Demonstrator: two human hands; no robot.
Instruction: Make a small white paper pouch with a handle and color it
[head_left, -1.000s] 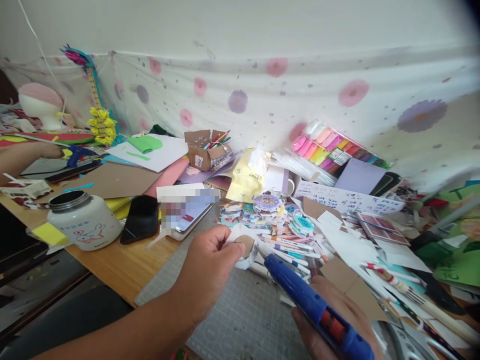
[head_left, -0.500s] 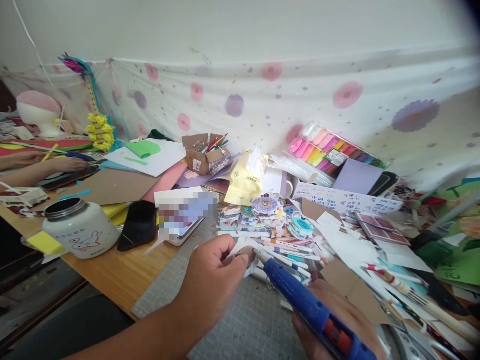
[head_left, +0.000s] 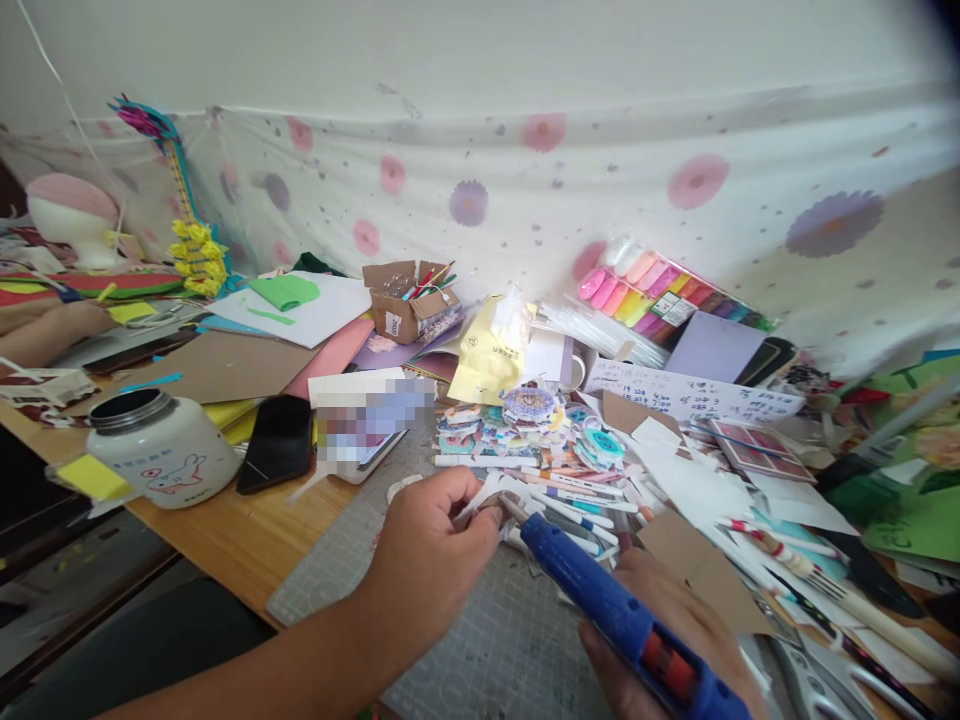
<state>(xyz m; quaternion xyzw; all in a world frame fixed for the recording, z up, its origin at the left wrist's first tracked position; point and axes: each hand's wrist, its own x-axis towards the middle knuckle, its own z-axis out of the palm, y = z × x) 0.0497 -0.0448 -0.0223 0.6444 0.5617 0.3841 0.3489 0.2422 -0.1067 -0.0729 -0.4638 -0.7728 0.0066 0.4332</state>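
Observation:
Between the thumb and fingers of my left hand (head_left: 431,545) is a small piece of white paper (head_left: 474,497), partly hidden by the fingers. My right hand (head_left: 667,625) is wrapped round a blue glue gun (head_left: 592,590) with an orange trigger. The gun's metal tip meets or nearly meets the paper by my left thumb. Both hands are above a grey cutting mat (head_left: 322,570). Just beyond them lie white pens (head_left: 574,510) and a pile of paper stickers (head_left: 529,405).
A white jar (head_left: 161,455) and a black phone (head_left: 276,445) stand and lie at the left. Scissors (head_left: 810,680) lie at the lower right, near brown cardboard (head_left: 705,570). Another person's hand (head_left: 75,325) is at the far left.
The glue gun's tip has shifted slightly left, closer to my left thumb. A round white piece now shows beside my left hand. The other person's hand has moved left.

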